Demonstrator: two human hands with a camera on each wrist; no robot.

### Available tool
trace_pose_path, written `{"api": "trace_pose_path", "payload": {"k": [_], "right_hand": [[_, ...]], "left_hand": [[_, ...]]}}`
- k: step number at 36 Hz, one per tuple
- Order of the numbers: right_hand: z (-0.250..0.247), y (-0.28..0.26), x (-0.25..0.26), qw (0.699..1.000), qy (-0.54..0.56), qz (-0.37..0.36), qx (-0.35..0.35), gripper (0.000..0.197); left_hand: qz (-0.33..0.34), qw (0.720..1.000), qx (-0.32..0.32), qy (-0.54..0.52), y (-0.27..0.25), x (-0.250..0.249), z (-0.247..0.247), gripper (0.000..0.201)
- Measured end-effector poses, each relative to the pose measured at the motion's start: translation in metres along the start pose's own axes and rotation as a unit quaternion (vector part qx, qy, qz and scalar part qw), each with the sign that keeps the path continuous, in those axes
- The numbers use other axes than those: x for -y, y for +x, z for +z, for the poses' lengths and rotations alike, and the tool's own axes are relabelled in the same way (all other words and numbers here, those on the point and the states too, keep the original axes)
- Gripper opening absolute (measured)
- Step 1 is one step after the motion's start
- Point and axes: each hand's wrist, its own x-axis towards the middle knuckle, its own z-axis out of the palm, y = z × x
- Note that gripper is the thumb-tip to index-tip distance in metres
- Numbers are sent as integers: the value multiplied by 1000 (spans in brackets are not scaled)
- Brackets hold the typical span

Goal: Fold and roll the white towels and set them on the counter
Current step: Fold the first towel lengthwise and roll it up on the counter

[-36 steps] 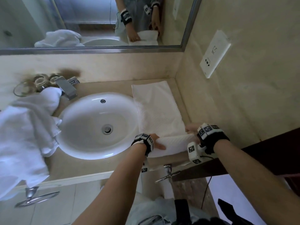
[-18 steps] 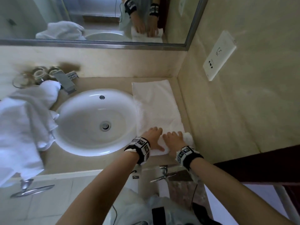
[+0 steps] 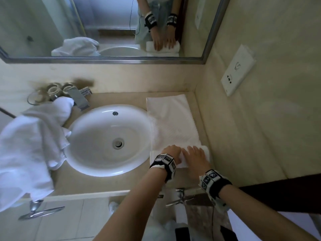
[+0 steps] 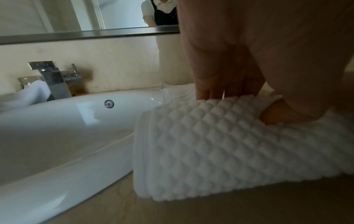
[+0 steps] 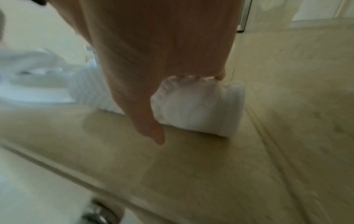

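Note:
A white waffle-weave towel (image 3: 170, 119) lies as a long folded strip on the counter (image 3: 90, 185), right of the sink. Its near end is wound into a roll (image 3: 205, 151) (image 4: 220, 144) (image 5: 201, 109). My left hand (image 3: 172, 152) (image 4: 229, 72) grips the roll's left half, with the fingers curled over its far side and the thumb against its near side. My right hand (image 3: 196, 154) (image 5: 153, 53) presses flat on the right half, and its thumb hangs free in front. The mirror shows both hands on top of the roll.
A heap of loose white towels (image 3: 26, 145) covers the counter left of the sink (image 3: 81, 159). The faucet (image 3: 78, 96) and some glasses (image 3: 52, 89) stand at the back left. The side wall (image 3: 243, 136) with a socket plate (image 3: 238, 70) runs close to the roll's right end.
My hands have moved from the roll's two ends to its top, side by side. The roll has travelled a little farther up the strip, away from the counter's front edge.

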Motion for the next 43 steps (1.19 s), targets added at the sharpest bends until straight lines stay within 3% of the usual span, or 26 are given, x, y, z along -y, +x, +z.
{"api": "trace_pose_path", "payload": {"k": [3,6,9,11,13,17,19,22,25,26,29,32,36,40,43], "right_hand": [[-1,-3,-1,999,-24,-8,-30,82],[-7,12,-6,998,-37,-26,-36,56],[-23,16,-5,1000,11,-15,1,39],[-25,16,-8,997,71,-17,19,39],[-30,14,-11,993,107,-23,54,36],[-35,18,-19,986,118,-20,119,38],[-40,22,-21,986,113,-12,119,39],[-39,24,-21,993,89,2,74,52],[-32,23,-15,998,63,11,-18,54],[-28,23,-15,998,55,10,-21,56],[-19,22,-18,998,23,-8,64,82],[-20,22,-19,995,31,-12,99,88],[-17,17,-19,993,21,-22,114,86],[-14,17,-23,991,62,-43,111,80],[-20,20,-25,990,71,-47,110,76]], "left_hand": [[8,1000,13,6,1,-3,-3,22],[0,999,-10,31,-1,-10,9,29],[7,995,-67,71,-7,-13,35,52],[12,992,-60,108,-9,-14,47,79],[5,989,-50,137,-10,-16,56,90],[-43,990,-40,130,-6,-22,48,71],[-28,992,-31,122,3,-21,44,79],[-24,992,-18,119,12,-21,31,90],[-32,997,-15,74,15,-23,15,62],[-34,998,-9,52,13,-21,10,57],[-47,998,41,-1,30,-7,24,54],[-52,989,103,-87,39,1,13,59],[-37,993,2,-112,35,7,-23,47],[-78,993,58,-69,40,20,4,41],[-65,994,63,-54,37,20,4,43]]}}
